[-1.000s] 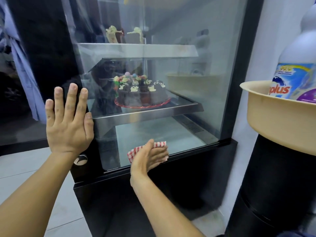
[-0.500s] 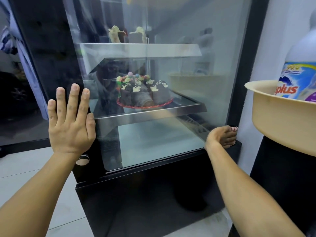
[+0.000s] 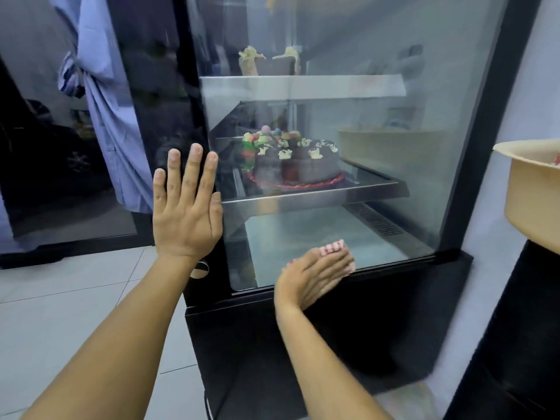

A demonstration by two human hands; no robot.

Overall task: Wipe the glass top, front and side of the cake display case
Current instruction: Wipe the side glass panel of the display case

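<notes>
The cake display case (image 3: 472, 122) stands in front of me, black-framed with a large glass side pane (image 3: 378, 153). Inside, a chocolate cake (image 3: 295, 165) sits on the middle shelf and cake slices stand on the shelf above. My left hand (image 3: 186, 213) lies flat with straight fingers against the case's black corner post. My right hand (image 3: 318, 268) presses a red-and-white checked cloth (image 3: 332, 246) against the bottom edge of the glass; only a strip of cloth shows past the fingers.
A beige plastic basin (image 3: 528, 189) sits on a black stand (image 3: 515, 344) at the right, close to the case. A white wall runs behind it. Pale floor tiles (image 3: 75, 298) lie at the left. A blue garment (image 3: 112, 116) shows at the upper left.
My right hand swept the cloth along the lower glass to the right corner, then back left to the middle of the bottom edge. My left hand stayed flat on the corner post.
</notes>
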